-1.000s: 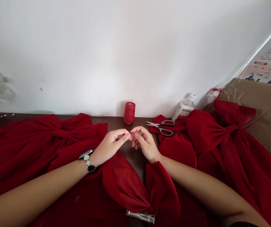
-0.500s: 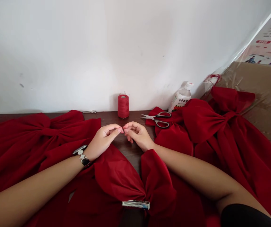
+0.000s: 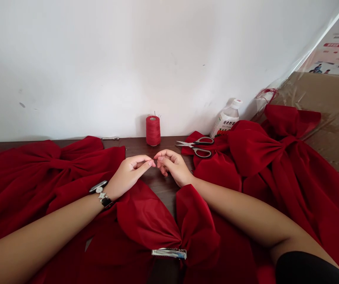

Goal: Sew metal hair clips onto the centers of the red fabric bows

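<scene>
My left hand [image 3: 129, 173] and my right hand [image 3: 174, 166] meet over the dark table, fingertips almost touching. Both are closed in a pinch; what sits between the fingertips is too small to make out. Just beyond them a spool of red thread [image 3: 153, 131] stands upright, with several needles sticking up at its top. Below my hands lies a red fabric bow [image 3: 148, 217], a metal hair clip [image 3: 169, 253] at its gathered middle. To the right of my right hand, scissors [image 3: 196, 147] with black-and-grey handles rest partly on red fabric, blades slightly apart.
Large red bows lie at the left [image 3: 60, 163] and right [image 3: 255, 148]. A labelled plastic bottle [image 3: 227, 118] leans at the back right, near a cardboard box [image 3: 329, 126]. Another metal clip [image 3: 110, 138] is at the table's back edge, against the white wall [image 3: 98, 71].
My fingertips have drawn very slightly apart, the right hand's fingers shifting a little. The whole view has moved a touch; the bows, spool and scissors stay in place.
</scene>
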{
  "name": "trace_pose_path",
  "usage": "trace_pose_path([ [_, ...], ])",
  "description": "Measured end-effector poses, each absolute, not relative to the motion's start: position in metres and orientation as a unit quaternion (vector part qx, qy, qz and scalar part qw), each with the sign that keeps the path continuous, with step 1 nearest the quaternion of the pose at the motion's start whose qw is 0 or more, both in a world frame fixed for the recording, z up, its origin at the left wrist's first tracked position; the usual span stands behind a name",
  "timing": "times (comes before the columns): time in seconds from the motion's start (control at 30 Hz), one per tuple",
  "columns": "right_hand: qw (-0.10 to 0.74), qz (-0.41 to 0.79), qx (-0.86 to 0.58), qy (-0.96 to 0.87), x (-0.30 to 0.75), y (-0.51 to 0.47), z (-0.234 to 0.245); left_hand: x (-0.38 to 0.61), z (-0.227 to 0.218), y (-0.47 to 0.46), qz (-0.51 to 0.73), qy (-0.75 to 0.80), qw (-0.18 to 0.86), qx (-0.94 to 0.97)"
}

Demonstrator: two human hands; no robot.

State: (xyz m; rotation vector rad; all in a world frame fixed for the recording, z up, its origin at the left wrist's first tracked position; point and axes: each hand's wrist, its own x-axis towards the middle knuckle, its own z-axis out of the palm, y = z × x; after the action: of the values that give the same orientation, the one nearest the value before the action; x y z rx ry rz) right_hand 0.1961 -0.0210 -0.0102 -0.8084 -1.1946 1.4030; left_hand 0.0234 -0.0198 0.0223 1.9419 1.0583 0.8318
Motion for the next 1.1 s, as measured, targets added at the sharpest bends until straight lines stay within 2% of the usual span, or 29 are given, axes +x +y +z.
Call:
trace_pose_path([
  [0.4, 0.517, 0.596, -0.333, -0.516, 0.1970, -0.0192, -0.0100, 0.0234, 0.0197, -0.0178, 0.329, 0.397, 0.414, 0.750],
  [0.9, 0.508, 0.601, -0.342, -0.513, 0.1982, -0.0192, -0.0091, 0.0226, 0.0238, -0.0195, 0.334, 0.425, 0.390, 0.746],
  [1.1, 0.520, 0.592, -0.355, -0.503, 0.1996, -0.0187, -0.0086, 0.0215, 0.0245, -0.0207, 0.348, 0.442, 0.410, 0.718],
])
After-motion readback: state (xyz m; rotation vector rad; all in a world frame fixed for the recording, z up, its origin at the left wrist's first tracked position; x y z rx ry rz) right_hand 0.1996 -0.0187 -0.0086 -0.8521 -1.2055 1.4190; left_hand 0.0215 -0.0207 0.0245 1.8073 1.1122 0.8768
